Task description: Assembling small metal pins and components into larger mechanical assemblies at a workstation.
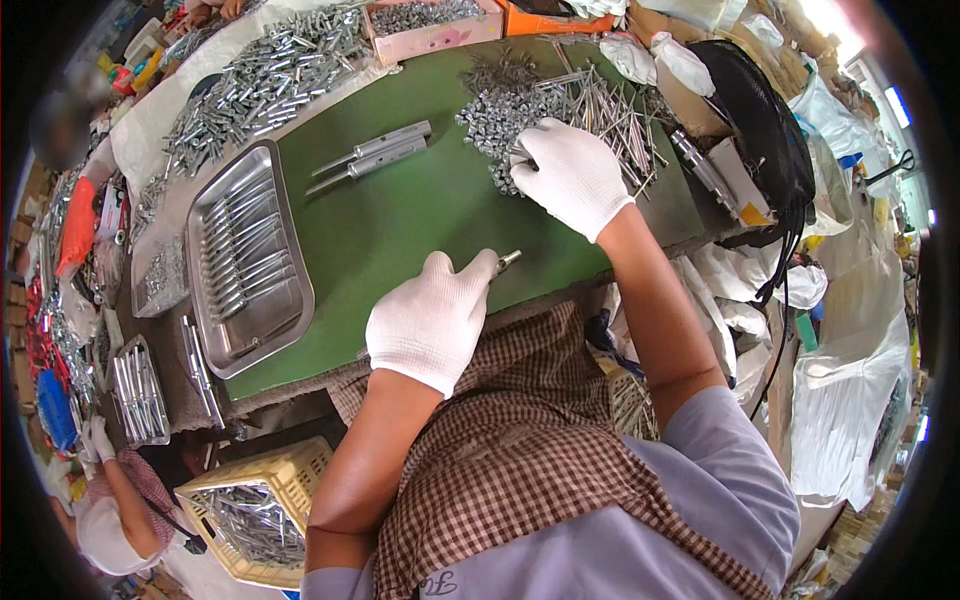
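My left hand [430, 320], in a white knit glove, is closed around a metal rod [510, 260] above the near part of the green mat. The rod's tip sticks out past the thumb and forefinger; most of it is hidden in the palm. Also gloved, my right hand [575, 180] reaches to the pile of small silver nut-like parts [495, 115], its fingers curled at the pile's near edge. Whatever is between those fingertips is too small to name. Right beside this pile lie loose thin metal rods [620, 120].
On the green mat [400, 220] lie two metal tools with thin shafts [385, 150]. A steel tray [300, 310] of metal rods stands left, a heap of metal tubes [270, 80] beyond. Yellow crate [315, 470] sits below; a co-worker's gloved hand [100, 440] shows far left.
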A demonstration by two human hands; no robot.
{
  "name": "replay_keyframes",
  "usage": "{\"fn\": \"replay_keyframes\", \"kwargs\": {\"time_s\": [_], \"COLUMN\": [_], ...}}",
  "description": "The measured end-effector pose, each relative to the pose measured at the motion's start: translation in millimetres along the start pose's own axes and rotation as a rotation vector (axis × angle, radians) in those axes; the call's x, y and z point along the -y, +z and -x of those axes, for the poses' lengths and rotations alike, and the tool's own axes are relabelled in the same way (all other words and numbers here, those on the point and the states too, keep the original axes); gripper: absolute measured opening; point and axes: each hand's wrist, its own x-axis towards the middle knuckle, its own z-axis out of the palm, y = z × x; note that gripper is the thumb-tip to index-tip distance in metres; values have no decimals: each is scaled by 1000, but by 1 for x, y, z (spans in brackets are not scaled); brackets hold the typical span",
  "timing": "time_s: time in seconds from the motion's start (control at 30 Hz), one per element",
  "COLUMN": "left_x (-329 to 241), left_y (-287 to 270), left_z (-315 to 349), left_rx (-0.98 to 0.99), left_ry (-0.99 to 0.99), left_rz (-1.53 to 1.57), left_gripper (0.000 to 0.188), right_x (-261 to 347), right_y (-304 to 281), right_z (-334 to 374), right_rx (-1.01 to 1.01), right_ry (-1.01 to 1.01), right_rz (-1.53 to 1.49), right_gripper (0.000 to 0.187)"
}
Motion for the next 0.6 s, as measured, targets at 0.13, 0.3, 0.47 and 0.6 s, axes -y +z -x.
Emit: {"fn": "replay_keyframes", "kwargs": {"time_s": [0.13, 0.3, 0.47, 0.6], "left_x": [3, 3, 4, 7], "left_y": [1, -1, 0, -1], "left_z": [1, -1, -3, -5], "left_rx": [-10, 11, -1, -33], "left_ry": [15, 25, 33, 50], "left_rz": [35, 57, 72, 86], "left_gripper": [16, 18, 17, 17], "right_x": [8, 28, 36, 35], "right_y": [-13, -16, 3, -2], "right_z": [16, 65, 83, 78], "right_rx": [39, 42, -41, -84], "right_ry": [5, -161, -98, -112], "right_rz": [-164, -529, -469, -411], "right_gripper": [17, 14, 10, 10]}}
